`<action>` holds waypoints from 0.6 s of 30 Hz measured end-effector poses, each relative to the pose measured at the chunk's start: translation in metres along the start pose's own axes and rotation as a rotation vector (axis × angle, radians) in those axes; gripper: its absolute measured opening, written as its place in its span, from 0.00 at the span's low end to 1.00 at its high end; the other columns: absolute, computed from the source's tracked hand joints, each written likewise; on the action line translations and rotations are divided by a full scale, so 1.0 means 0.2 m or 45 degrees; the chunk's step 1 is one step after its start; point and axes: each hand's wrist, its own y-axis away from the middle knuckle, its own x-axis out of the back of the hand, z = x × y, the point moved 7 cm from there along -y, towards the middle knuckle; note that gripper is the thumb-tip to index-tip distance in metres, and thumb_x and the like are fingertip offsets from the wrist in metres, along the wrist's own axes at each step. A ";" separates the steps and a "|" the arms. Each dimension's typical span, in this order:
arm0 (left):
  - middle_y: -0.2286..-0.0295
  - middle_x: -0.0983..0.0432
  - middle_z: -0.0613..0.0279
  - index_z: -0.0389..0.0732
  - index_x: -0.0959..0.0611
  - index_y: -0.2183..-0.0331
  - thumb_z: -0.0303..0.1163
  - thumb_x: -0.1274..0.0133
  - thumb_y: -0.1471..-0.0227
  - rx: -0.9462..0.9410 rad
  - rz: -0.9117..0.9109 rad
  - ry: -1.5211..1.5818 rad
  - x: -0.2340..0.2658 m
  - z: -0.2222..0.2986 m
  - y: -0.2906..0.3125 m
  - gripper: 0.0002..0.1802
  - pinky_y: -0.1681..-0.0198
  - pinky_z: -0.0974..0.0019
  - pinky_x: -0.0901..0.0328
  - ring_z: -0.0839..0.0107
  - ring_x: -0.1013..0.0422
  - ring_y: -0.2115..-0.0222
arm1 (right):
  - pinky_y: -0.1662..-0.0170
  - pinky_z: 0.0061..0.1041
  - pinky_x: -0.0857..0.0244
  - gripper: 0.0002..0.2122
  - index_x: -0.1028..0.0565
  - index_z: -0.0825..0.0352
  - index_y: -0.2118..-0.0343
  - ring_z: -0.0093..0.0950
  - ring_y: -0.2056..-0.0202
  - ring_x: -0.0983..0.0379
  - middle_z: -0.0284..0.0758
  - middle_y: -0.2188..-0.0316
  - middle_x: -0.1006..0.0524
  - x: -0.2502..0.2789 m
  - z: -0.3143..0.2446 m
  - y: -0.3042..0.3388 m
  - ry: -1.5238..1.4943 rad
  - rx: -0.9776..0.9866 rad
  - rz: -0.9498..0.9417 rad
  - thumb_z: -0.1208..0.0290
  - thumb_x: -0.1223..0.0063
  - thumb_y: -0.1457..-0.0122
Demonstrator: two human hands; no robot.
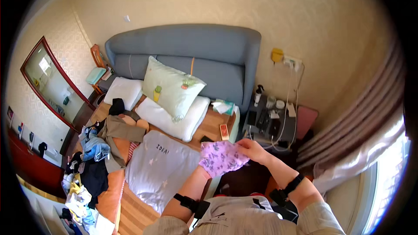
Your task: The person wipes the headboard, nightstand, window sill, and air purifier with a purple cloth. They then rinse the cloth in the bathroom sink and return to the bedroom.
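A wide bed with brown-striped bedding [135,211] spread left of the grip, its right edge running beneath the held cloth. Its tall, curved grey upholstered headboard [187,37] closed off the far side. Rightward and beyond stood a grey, crowded bedside table [259,137]; between its near edge and the bed, dark floor [244,185] left a narrow gap below the grip. A flat grey shirt with dark lettering [161,165] lay just left. The thin purple floral cloth [222,159] hung raised over the bed's edge, its right end clamped between the right hand's [253,151] thumb and fingers. It covered the left hand, whose grip I could not tell. A small red-and-cream box [224,131] lay just beyond.
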 end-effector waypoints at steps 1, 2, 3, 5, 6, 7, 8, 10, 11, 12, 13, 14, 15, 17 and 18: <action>0.63 0.25 0.64 0.53 0.21 0.60 0.50 0.50 0.53 -0.043 0.054 0.034 -0.04 -0.03 -0.10 0.19 0.60 0.61 0.36 0.70 0.29 0.61 | 0.60 0.21 0.35 0.16 0.29 0.71 0.53 0.20 0.64 0.29 0.34 0.65 0.24 0.10 -0.01 -0.07 -0.020 0.022 0.012 0.69 0.47 0.41; 0.64 0.25 0.65 0.53 0.21 0.60 0.48 0.50 0.52 -0.115 0.210 0.088 -0.05 -0.05 -0.20 0.17 0.61 0.61 0.36 0.70 0.29 0.61 | 0.60 0.21 0.35 0.15 0.29 0.71 0.53 0.20 0.64 0.30 0.33 0.64 0.24 0.19 -0.02 -0.14 -0.062 0.051 0.017 0.70 0.48 0.41; 0.64 0.25 0.65 0.53 0.21 0.60 0.47 0.53 0.50 -0.130 0.294 0.506 -0.07 -0.09 -0.32 0.16 0.61 0.62 0.36 0.69 0.29 0.61 | 0.61 0.20 0.35 0.14 0.28 0.72 0.55 0.20 0.64 0.30 0.33 0.65 0.24 0.29 -0.03 -0.21 -0.027 0.065 0.070 0.70 0.48 0.40; 0.62 0.26 0.66 0.52 0.22 0.60 0.43 0.56 0.48 -0.164 0.356 0.284 -0.11 -0.14 -0.53 0.15 0.60 0.63 0.37 0.68 0.30 0.59 | 0.63 0.21 0.34 0.14 0.27 0.72 0.58 0.20 0.67 0.30 0.32 0.69 0.24 0.46 -0.04 -0.37 -0.138 0.029 0.125 0.67 0.45 0.43; 0.61 0.27 0.67 0.51 0.22 0.59 0.42 0.57 0.47 -0.161 0.179 -0.174 -0.16 -0.16 -0.64 0.15 0.58 0.63 0.37 0.68 0.31 0.58 | 0.63 0.21 0.34 0.13 0.27 0.71 0.59 0.19 0.68 0.30 0.32 0.69 0.24 0.54 -0.07 -0.43 -0.110 0.085 0.082 0.67 0.46 0.42; 0.60 0.28 0.67 0.51 0.23 0.59 0.41 0.56 0.47 -0.150 0.172 -0.097 -0.11 -0.17 -0.72 0.15 0.57 0.63 0.37 0.68 0.32 0.57 | 0.64 0.21 0.35 0.12 0.27 0.71 0.60 0.19 0.68 0.31 0.31 0.70 0.25 0.60 -0.08 -0.50 -0.193 -0.006 0.078 0.68 0.46 0.42; 0.60 0.28 0.66 0.50 0.23 0.58 0.41 0.55 0.47 -0.118 0.072 -0.016 -0.11 -0.19 -0.81 0.15 0.56 0.63 0.38 0.67 0.33 0.56 | 0.63 0.20 0.36 0.12 0.28 0.70 0.59 0.18 0.68 0.31 0.30 0.69 0.25 0.67 -0.13 -0.57 -0.151 0.039 0.035 0.68 0.47 0.41; 0.59 0.29 0.66 0.49 0.24 0.58 0.40 0.54 0.47 0.003 -0.026 0.117 -0.13 -0.24 -0.99 0.15 0.55 0.63 0.39 0.67 0.33 0.55 | 0.63 0.18 0.36 0.11 0.28 0.69 0.58 0.17 0.67 0.32 0.29 0.69 0.25 0.81 -0.12 -0.75 -0.081 0.045 -0.025 0.68 0.48 0.39; 0.59 0.29 0.66 0.49 0.24 0.58 0.40 0.54 0.47 -0.013 -0.017 0.101 -0.11 -0.25 -1.07 0.15 0.55 0.63 0.39 0.67 0.33 0.55 | 0.63 0.18 0.37 0.11 0.28 0.69 0.58 0.17 0.67 0.32 0.29 0.69 0.26 0.87 -0.15 -0.85 -0.061 0.064 -0.060 0.68 0.48 0.39; 0.59 0.29 0.66 0.49 0.24 0.58 0.40 0.54 0.47 0.028 -0.003 0.106 -0.09 -0.26 -1.15 0.15 0.55 0.63 0.39 0.67 0.33 0.56 | 0.63 0.17 0.37 0.11 0.28 0.69 0.58 0.17 0.68 0.32 0.29 0.69 0.26 0.93 -0.17 -0.92 -0.050 0.079 -0.094 0.68 0.48 0.39; 0.59 0.29 0.65 0.49 0.24 0.57 0.40 0.54 0.47 0.065 0.009 0.110 -0.05 -0.28 -1.22 0.15 0.55 0.63 0.39 0.67 0.34 0.56 | 0.63 0.17 0.37 0.11 0.28 0.69 0.58 0.17 0.68 0.32 0.28 0.69 0.26 0.98 -0.21 -0.99 -0.037 0.089 -0.133 0.68 0.48 0.39; 0.59 0.29 0.65 0.49 0.24 0.57 0.40 0.54 0.48 0.106 0.023 0.111 -0.03 -0.30 -1.28 0.15 0.55 0.63 0.39 0.67 0.34 0.56 | 0.64 0.17 0.37 0.11 0.28 0.69 0.58 0.17 0.68 0.32 0.28 0.69 0.26 1.03 -0.24 -1.06 -0.024 0.096 -0.172 0.68 0.48 0.39; 0.60 0.29 0.65 0.49 0.24 0.57 0.40 0.54 0.48 0.150 0.040 0.110 -0.01 -0.32 -1.34 0.16 0.55 0.63 0.39 0.67 0.34 0.56 | 0.64 0.17 0.37 0.11 0.28 0.69 0.58 0.16 0.68 0.32 0.28 0.69 0.26 1.07 -0.27 -1.13 -0.023 0.073 -0.212 0.67 0.48 0.39; 0.60 0.29 0.65 0.49 0.24 0.57 0.40 0.53 0.48 0.229 0.075 0.104 0.01 -0.37 -1.44 0.16 0.54 0.63 0.39 0.67 0.34 0.56 | 0.63 0.18 0.37 0.12 0.28 0.69 0.58 0.18 0.67 0.31 0.30 0.68 0.25 1.15 -0.34 -1.25 0.010 0.107 -0.305 0.67 0.48 0.39; 0.60 0.29 0.65 0.49 0.24 0.57 0.40 0.53 0.48 0.269 0.085 0.105 0.01 -0.40 -1.48 0.16 0.54 0.64 0.39 0.67 0.34 0.56 | 0.63 0.19 0.36 0.12 0.28 0.69 0.58 0.18 0.66 0.30 0.30 0.67 0.24 1.18 -0.37 -1.31 0.036 0.124 -0.337 0.67 0.48 0.39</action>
